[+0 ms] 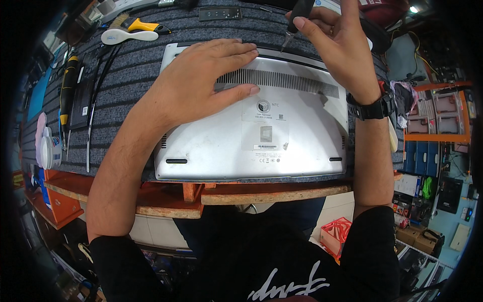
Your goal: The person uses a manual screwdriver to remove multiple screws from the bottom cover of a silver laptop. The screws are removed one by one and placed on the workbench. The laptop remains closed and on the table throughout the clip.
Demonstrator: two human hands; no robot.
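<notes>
A silver laptop (216,146) lies upside down on a ribbed dark grey mat, its vented bottom cover facing up. My left hand (211,75) rests flat across the far left part of the cover, fingers stretched toward the hinge edge and thumb apart. Above the far edge, right of the middle, my right hand (334,45) grips a black-handled screwdriver (297,22) between thumb and fingers. The screwdriver is tilted, its thin tip pointing down at the far edge of the cover. Whether the tip touches a screw there I cannot tell.
At the left lie a yellow-and-black screwdriver (69,90), a white-handled brush (128,36), a yellow-handled brush (146,26) and a white tub (51,151). A small dark tray (220,13) sits beyond the laptop. The bench's wooden edge (276,195) runs along the near side.
</notes>
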